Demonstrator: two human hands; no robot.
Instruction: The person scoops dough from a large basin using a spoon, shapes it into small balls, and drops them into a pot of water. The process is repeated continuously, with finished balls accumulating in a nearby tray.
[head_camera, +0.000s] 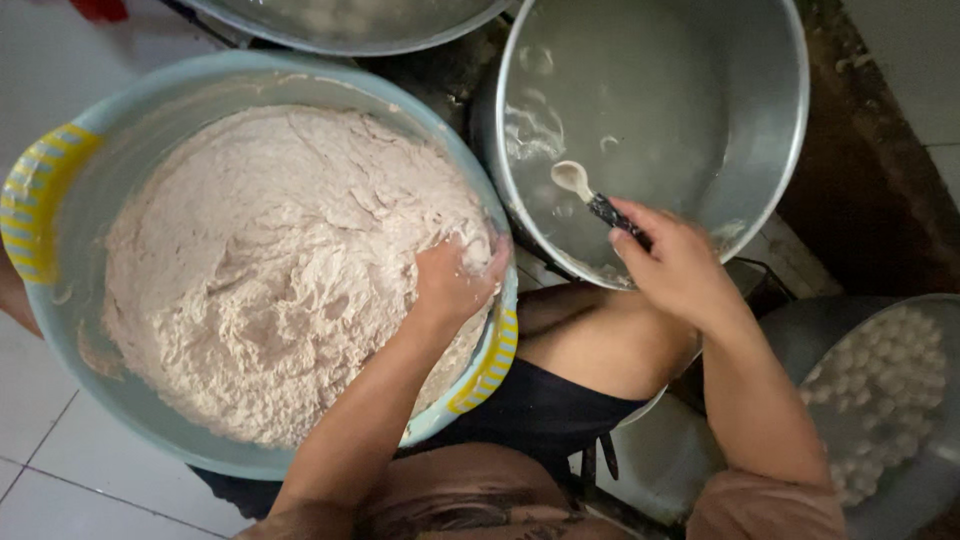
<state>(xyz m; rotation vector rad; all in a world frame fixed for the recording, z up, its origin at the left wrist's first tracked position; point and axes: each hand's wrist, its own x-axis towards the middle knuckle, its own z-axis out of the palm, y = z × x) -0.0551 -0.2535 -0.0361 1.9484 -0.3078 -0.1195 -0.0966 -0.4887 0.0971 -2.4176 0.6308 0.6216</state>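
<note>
My left hand (452, 282) is sunk into a big mound of pale, sticky dough (270, 270) at the right side of a wide light-blue basin (130, 400) with yellow striped handles, fingers closed around a lump of it. My right hand (676, 265) holds a spoon (588, 194) by its dark handle. The spoon's pale bowl hangs over cloudy water inside a large metal pot (770, 150). A few pale balls float in that water.
A metal container (880, 400) at lower right holds several small white dough balls. Another metal bowl (350, 25) shows at the top edge. My knee lies between basin and pot. White floor tiles lie at left and upper right.
</note>
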